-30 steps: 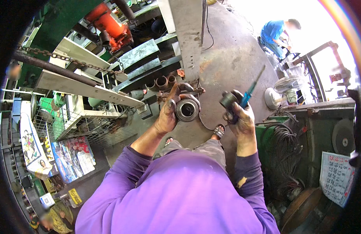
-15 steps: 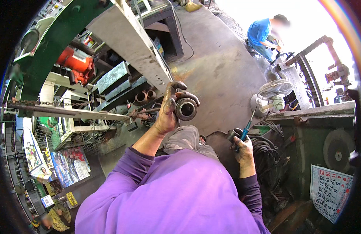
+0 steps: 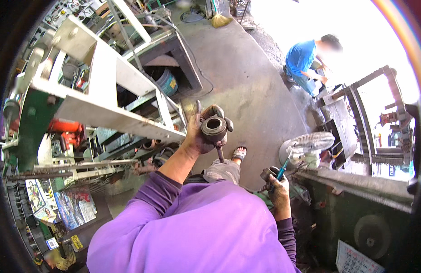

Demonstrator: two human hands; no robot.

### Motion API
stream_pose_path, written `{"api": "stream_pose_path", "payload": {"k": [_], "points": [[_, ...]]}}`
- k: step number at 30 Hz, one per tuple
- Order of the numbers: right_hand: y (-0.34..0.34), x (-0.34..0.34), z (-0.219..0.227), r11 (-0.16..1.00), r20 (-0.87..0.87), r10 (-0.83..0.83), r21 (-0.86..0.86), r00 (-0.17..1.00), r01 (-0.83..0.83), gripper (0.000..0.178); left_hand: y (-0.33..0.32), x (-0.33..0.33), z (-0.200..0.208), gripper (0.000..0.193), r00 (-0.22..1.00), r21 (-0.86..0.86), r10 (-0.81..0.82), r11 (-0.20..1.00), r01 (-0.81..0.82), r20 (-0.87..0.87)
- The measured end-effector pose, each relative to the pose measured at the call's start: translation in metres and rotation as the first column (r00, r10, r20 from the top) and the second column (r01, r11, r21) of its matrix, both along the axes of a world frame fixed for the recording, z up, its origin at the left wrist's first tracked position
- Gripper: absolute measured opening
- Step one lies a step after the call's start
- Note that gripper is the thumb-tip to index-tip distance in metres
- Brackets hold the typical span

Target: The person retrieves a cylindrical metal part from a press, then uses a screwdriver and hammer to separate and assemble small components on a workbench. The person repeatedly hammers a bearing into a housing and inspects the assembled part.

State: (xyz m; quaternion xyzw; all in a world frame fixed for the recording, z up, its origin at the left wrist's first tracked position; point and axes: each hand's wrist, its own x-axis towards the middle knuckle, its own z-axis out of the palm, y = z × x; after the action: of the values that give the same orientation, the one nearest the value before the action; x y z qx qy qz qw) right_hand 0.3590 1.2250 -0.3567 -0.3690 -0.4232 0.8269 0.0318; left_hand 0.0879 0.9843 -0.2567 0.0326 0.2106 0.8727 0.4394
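Observation:
My left hand (image 3: 195, 136), smeared with dark grease, is wrapped round a dark round metal part with a hole in its top (image 3: 214, 133). A thin stem points down from that part, over my trouser leg. My right hand (image 3: 279, 194), lower and to the right, is closed on a teal screwdriver (image 3: 282, 172) whose slim shaft points up and away. Against the same fingers sits a short dark cylindrical piece (image 3: 266, 174), partly covered by the hand. The two hands are well apart.
A white and green steel frame (image 3: 124, 119) rises at the left, with a red jack (image 3: 67, 132) behind it. On the right stand a white fan (image 3: 308, 144) and a dark green machine (image 3: 351, 204). A person in blue (image 3: 301, 59) crouches farther off. A broom (image 3: 220, 20) is at the back.
The view has shifted forward along the floor. My left hand has tilted the round metal part, so its stem now shows below. My right hand still holds the screwdriver and dark piece.

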Motion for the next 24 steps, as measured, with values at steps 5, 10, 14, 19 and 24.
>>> {"api": "stream_pose_path", "payload": {"k": [5,10,14,19,24], "points": [[0.082,-0.105,0.033,0.987,-0.004,0.15,0.05,0.989,-0.15,0.054,0.066,-0.093,0.002,0.072,0.999,0.021,-0.03,0.999,0.029,0.035],[0.142,-0.225,0.072,0.878,0.053,0.463,0.11,0.885,-0.466,0.049,0.11,-0.168,-0.002,0.068,0.988,0.166,-0.029,0.986,0.003,0.153],[0.175,-0.333,0.071,0.713,0.052,0.689,0.135,0.723,-0.688,0.044,0.137,-0.234,-0.017,0.066,0.983,0.198,0.03,0.978,-0.067,0.183],[0.213,-0.463,0.07,0.489,0.094,0.851,0.214,0.516,-0.846,0.042,0.161,-0.307,-0.023,0.065,0.986,0.169,0.135,0.974,-0.151,0.099],[0.239,-0.577,0.084,0.355,0.043,0.925,0.255,0.377,-0.9,0.047,0.172,-0.38,-0.016,0.069,0.963,0.179,0.256,0.947,-0.266,0.081]]}}
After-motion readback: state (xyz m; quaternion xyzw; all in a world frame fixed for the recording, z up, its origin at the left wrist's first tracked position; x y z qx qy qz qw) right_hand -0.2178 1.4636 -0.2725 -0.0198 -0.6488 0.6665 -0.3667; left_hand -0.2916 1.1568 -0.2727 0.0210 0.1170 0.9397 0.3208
